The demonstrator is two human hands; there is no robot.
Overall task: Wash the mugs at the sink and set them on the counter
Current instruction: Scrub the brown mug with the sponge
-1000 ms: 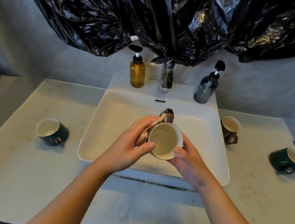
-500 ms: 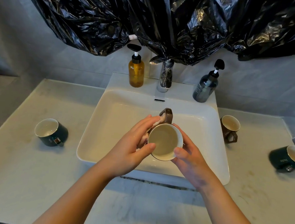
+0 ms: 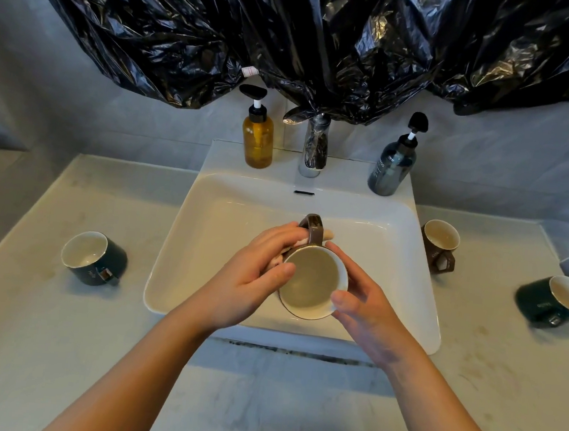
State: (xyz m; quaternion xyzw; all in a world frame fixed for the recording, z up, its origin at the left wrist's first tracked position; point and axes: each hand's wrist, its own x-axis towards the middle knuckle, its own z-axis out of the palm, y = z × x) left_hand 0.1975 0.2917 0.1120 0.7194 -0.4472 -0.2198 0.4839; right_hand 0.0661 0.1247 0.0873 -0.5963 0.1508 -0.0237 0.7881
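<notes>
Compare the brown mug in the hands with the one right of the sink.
The held brown mug is gripped by left hand and right hand over the sink; the counter brown mug stands untouched. The held brown mug's handle points toward the faucet, the counter brown mug's toward the near edge. A pale cloth touches only the held one. Both are brown outside, cream inside.

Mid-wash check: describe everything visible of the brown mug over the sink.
The brown mug looks glazed ceramic, brown outside, cream inside, with a thin dark rim. It is tilted, mouth toward the camera, angular handle pointing away, above the sink basin. The left hand grips its side with a pale cloth between; the right hand grips the opposite side.
</notes>
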